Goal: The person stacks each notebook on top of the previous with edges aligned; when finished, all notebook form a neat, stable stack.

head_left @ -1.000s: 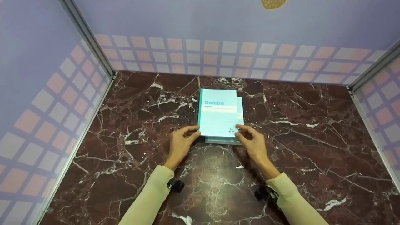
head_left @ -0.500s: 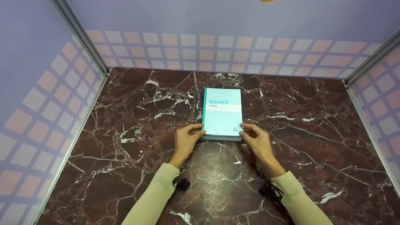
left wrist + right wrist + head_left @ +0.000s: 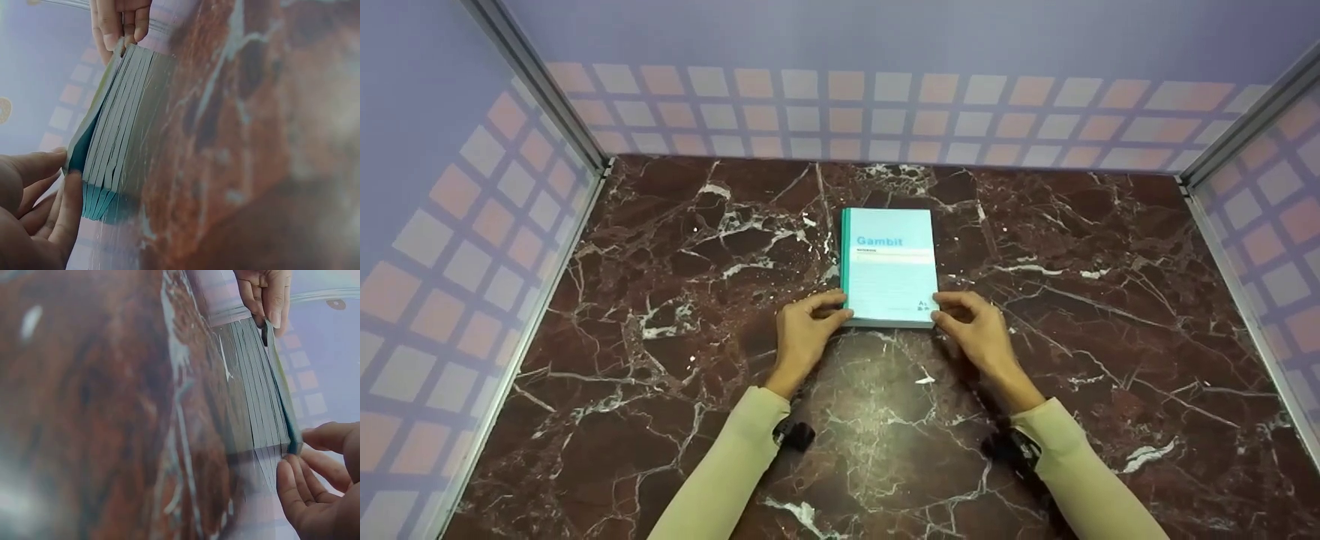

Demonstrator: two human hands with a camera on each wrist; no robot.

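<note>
A pale blue notebook with "Gambit" on its cover and a green spine lies over a stack of several notebooks. My left hand pinches its near left corner between thumb and fingers. At the near right corner, my right hand pinches it the same way. Both wrist views show a narrow dark gap between this top notebook and the stack's page edges, widest toward the spine in the left wrist view. From above, the top notebook covers nearly all of the stack.
The stack stands on a dark red marbled tabletop with white veins. Purple panels with pink and white squares rise at the back, left and right. Metal posts join them at the corners. Black wrist cameras sit at the cuffs.
The top notebook, offset to the left and away from the stack a second ago, has shifted right and now lines up over it. Both hands kept their pinch. The head view tilted slightly down.
</note>
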